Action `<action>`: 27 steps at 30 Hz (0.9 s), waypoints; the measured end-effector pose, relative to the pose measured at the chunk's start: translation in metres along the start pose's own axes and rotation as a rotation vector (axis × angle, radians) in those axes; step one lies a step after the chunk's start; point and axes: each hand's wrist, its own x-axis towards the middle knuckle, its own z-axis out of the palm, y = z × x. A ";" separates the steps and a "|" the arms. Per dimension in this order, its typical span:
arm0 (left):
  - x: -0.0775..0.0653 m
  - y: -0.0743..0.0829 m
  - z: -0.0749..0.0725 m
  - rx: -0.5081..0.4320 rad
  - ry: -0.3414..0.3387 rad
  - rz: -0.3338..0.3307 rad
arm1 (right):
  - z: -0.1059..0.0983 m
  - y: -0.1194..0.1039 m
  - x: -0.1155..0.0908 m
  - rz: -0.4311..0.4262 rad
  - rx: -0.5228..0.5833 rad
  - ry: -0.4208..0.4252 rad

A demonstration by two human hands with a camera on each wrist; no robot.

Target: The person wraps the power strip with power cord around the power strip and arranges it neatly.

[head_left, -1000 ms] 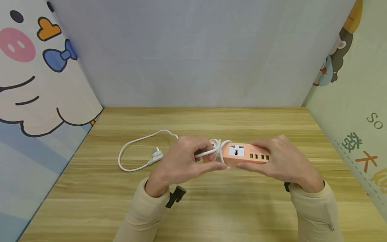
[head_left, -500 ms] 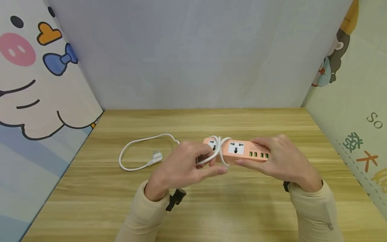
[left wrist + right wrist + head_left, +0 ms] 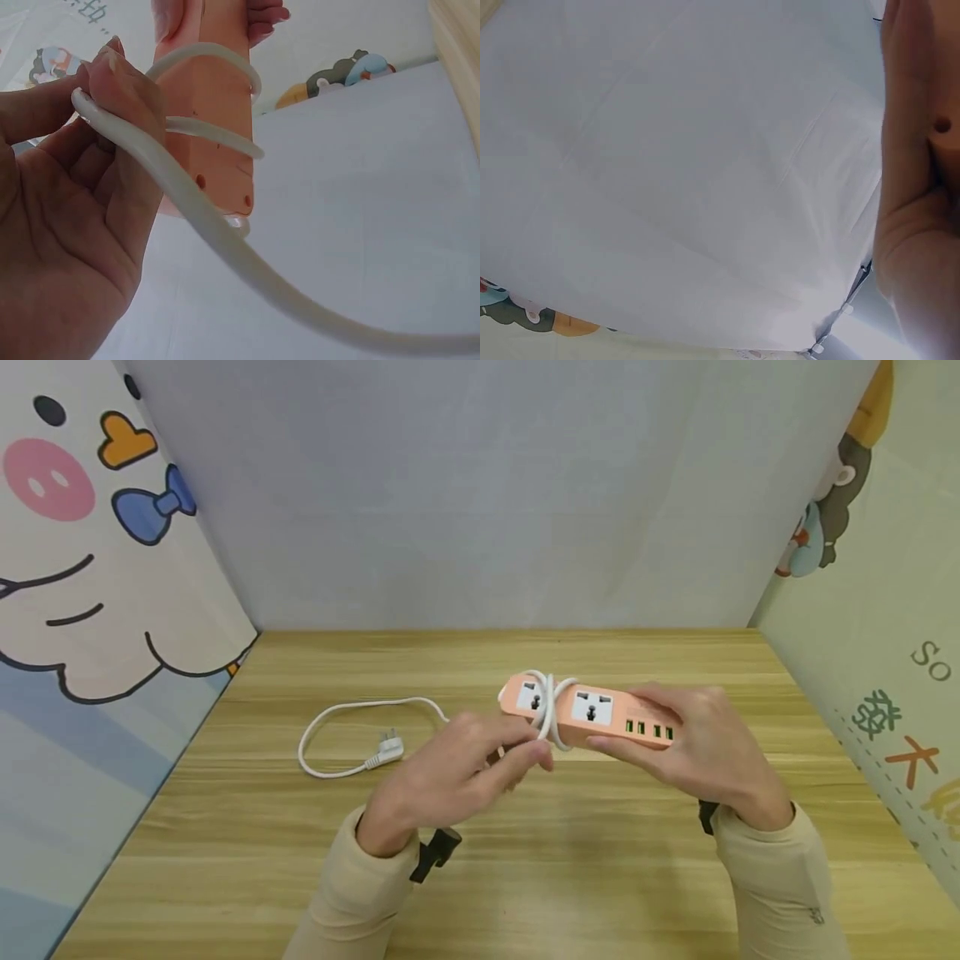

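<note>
Held above the surface [image 3: 600, 877] by the curled right hand [image 3: 705, 743], the orange power strip [image 3: 592, 708] has shifted upward, baring its far end, while the left hand [image 3: 457, 777] apparently pinches the white cord [image 3: 247, 262], leaving its loops intact.

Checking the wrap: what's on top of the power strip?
White cable loops across the power strip, overlapping one socket. The right hand covers one end, hiding what lies beneath.
</note>
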 end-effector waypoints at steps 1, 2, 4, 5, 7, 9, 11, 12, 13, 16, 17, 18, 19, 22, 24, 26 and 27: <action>0.000 0.000 0.000 -0.030 -0.017 0.005 | -0.001 0.000 0.000 0.014 0.021 0.016; 0.000 0.000 0.001 -0.055 -0.033 0.011 | -0.001 0.000 -0.001 0.028 0.042 0.038; 0.002 0.000 0.002 -0.100 -0.075 0.025 | -0.003 0.000 -0.001 0.035 0.068 0.084; 0.002 0.000 0.003 -0.126 -0.097 0.029 | -0.004 0.000 -0.001 0.038 0.082 0.104; 0.004 -0.001 0.005 -0.170 -0.133 0.036 | -0.005 0.000 -0.001 0.028 0.088 0.137; 0.005 -0.002 0.006 -0.201 -0.153 0.039 | -0.007 0.000 0.000 0.006 0.084 0.153; 0.006 -0.005 0.006 -0.234 -0.172 0.039 | -0.008 0.000 0.000 -0.007 0.093 0.162; 0.006 -0.007 0.006 -0.257 -0.185 0.033 | -0.008 0.000 0.001 -0.008 0.102 0.165; 0.006 -0.009 0.005 -0.279 -0.198 0.023 | -0.009 0.000 0.001 -0.005 0.115 0.166; 0.006 -0.017 0.003 -0.352 -0.237 -0.006 | -0.011 -0.001 0.000 0.016 0.143 0.170; 0.006 -0.020 0.002 -0.378 -0.248 -0.018 | -0.011 -0.001 0.000 0.025 0.153 0.168; 0.007 -0.023 0.002 -0.399 -0.253 -0.026 | -0.012 -0.002 0.000 0.031 0.160 0.167; 0.007 -0.026 0.002 -0.417 -0.255 -0.030 | -0.012 -0.002 0.000 0.033 0.164 0.165; 0.007 -0.033 0.002 -0.459 -0.261 -0.029 | -0.011 -0.003 0.000 0.035 0.178 0.155; 0.008 -0.037 0.003 -0.466 -0.259 -0.027 | -0.011 -0.004 0.000 0.034 0.187 0.149; 0.009 -0.040 0.004 -0.471 -0.258 -0.031 | -0.011 -0.005 0.000 0.035 0.195 0.144; 0.009 -0.041 0.004 -0.471 -0.259 -0.034 | -0.010 -0.006 0.001 0.034 0.201 0.140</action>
